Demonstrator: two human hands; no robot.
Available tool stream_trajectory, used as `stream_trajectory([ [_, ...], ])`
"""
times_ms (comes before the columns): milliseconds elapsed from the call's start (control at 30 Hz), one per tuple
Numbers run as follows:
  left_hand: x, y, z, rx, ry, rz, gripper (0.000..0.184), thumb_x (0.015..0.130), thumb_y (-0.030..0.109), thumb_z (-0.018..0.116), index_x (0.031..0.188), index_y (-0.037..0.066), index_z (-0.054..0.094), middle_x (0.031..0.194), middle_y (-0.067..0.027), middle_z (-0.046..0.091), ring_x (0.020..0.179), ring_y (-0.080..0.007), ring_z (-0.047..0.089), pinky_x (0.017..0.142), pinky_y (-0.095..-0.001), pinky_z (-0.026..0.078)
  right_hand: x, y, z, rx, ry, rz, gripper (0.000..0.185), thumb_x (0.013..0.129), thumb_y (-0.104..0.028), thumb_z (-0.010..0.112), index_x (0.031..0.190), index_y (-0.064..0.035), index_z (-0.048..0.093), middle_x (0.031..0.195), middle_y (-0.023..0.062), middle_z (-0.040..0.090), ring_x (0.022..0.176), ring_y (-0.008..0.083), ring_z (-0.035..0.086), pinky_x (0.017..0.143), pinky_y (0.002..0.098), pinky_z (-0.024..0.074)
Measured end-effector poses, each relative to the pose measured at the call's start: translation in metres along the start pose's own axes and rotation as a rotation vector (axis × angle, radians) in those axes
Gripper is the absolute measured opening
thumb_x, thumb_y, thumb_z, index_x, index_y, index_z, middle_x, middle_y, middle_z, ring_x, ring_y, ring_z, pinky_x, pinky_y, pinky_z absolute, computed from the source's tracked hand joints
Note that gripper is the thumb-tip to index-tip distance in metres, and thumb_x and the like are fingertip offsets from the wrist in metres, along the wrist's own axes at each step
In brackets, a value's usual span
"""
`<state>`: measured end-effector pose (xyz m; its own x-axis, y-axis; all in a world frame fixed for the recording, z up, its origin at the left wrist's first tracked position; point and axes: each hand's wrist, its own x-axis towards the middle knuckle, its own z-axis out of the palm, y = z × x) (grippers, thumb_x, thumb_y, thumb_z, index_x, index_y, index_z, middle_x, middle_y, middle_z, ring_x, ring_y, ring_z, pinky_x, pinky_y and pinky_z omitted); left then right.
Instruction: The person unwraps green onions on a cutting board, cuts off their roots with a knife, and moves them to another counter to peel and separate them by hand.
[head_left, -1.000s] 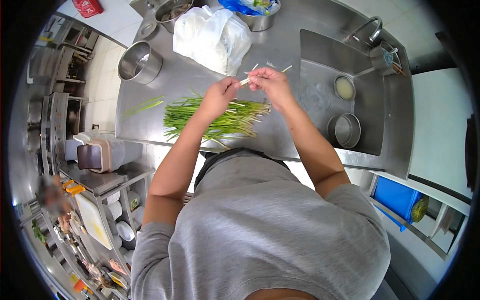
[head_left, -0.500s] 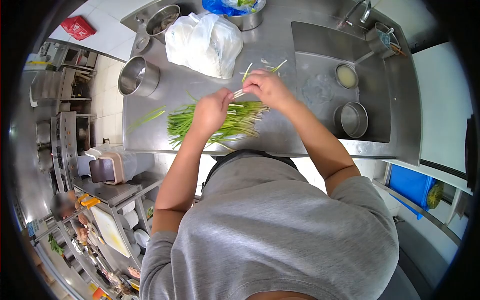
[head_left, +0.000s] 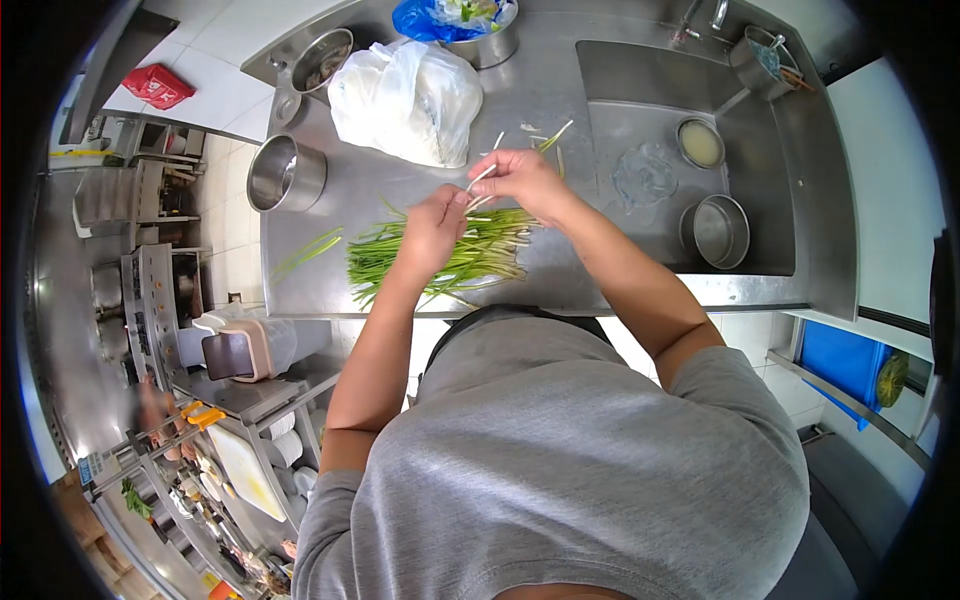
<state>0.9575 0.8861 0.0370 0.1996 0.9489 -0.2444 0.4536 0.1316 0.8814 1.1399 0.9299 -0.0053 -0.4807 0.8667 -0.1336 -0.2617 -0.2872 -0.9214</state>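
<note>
My left hand [head_left: 432, 230] is closed in a pinch on thin pale stalks, just above a pile of green stalks with white ends [head_left: 470, 255] on the steel counter. Close beside it, my right hand [head_left: 526, 184] pinches the white ends of the held stalks [head_left: 483, 179] between thumb and fingers. Small pale and green scraps [head_left: 550, 140] lie on the counter beyond my right hand. A few loose green stalks [head_left: 308, 250] lie to the left of the pile.
A white plastic bag [head_left: 405, 105] stands behind the pile, with a steel pot [head_left: 286, 173] to its left. The sink [head_left: 640, 125] on the right holds a bowl of cloudy liquid [head_left: 700, 144] and a round steel container [head_left: 720, 232]. A steel pot [head_left: 484, 50] with a blue bag is at the back.
The camera view has shifted and turned slightly. Both hands stay close together above the pile, and the pale ends of the held stalks now point up between the fingers.
</note>
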Motion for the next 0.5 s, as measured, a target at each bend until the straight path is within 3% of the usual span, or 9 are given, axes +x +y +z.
stream_trajectory([
  [67,-0.004,0.010,-0.001,-0.234,-0.062,-0.063,0.022,0.097,0.021,0.046,0.093,0.003,0.057,0.065,0.0011,0.050,0.057,-0.0065,0.041,0.051,-0.0219,0.033,0.002,-0.001,-0.003,0.048,0.057,0.009,0.021,0.080,-0.006,0.068,0.100,0.0005,0.063,0.090,0.0072,0.065,0.081,0.0133,0.062,0.071,0.0263,0.0497],
  [167,-0.003,0.004,0.000,-0.300,-0.029,0.035,0.021,0.096,0.017,0.045,0.090,0.001,0.057,0.067,0.0018,0.052,0.055,-0.0084,0.041,0.052,-0.0237,0.035,0.006,0.005,-0.014,0.000,0.132,-0.079,0.020,0.081,-0.006,0.067,0.100,0.0006,0.063,0.091,0.0078,0.065,0.080,0.0137,0.062,0.071,0.0264,0.0497],
  [267,-0.001,-0.008,-0.018,-0.149,-0.153,-0.150,0.020,0.096,0.017,0.046,0.090,0.001,0.057,0.065,0.0019,0.051,0.055,-0.0082,0.041,0.052,-0.0243,0.034,0.005,-0.002,-0.019,0.090,0.169,-0.075,0.019,0.083,-0.006,0.065,0.101,0.0008,0.062,0.091,0.0081,0.064,0.081,0.0139,0.061,0.073,0.0267,0.0498],
  [367,-0.003,-0.005,-0.014,-0.043,-0.044,-0.094,0.022,0.097,0.021,0.046,0.087,0.003,0.054,0.063,0.0049,0.045,0.056,-0.0055,0.039,0.053,-0.0222,0.031,0.000,-0.011,-0.013,0.244,0.120,0.006,0.019,0.085,-0.007,0.063,0.102,0.0004,0.060,0.092,0.0080,0.064,0.082,0.0139,0.061,0.075,0.0271,0.0498],
  [467,0.000,-0.011,-0.007,0.139,0.150,0.038,0.022,0.096,0.020,0.047,0.087,0.001,0.055,0.059,-0.0007,0.048,0.054,-0.0108,0.042,0.052,-0.0268,0.034,0.001,-0.003,-0.004,0.392,0.262,0.100,0.020,0.085,-0.009,0.063,0.103,-0.0004,0.059,0.090,0.0061,0.063,0.081,0.0138,0.060,0.076,0.0270,0.0496],
  [500,0.000,-0.007,-0.006,0.225,0.188,0.085,0.021,0.095,0.020,0.048,0.088,0.001,0.056,0.061,-0.0074,0.051,0.056,-0.0196,0.047,0.053,-0.0316,0.037,0.002,0.004,-0.006,0.397,0.215,0.110,0.020,0.085,-0.010,0.064,0.102,-0.0007,0.060,0.090,0.0055,0.063,0.079,0.0133,0.059,0.075,0.0268,0.0495],
])
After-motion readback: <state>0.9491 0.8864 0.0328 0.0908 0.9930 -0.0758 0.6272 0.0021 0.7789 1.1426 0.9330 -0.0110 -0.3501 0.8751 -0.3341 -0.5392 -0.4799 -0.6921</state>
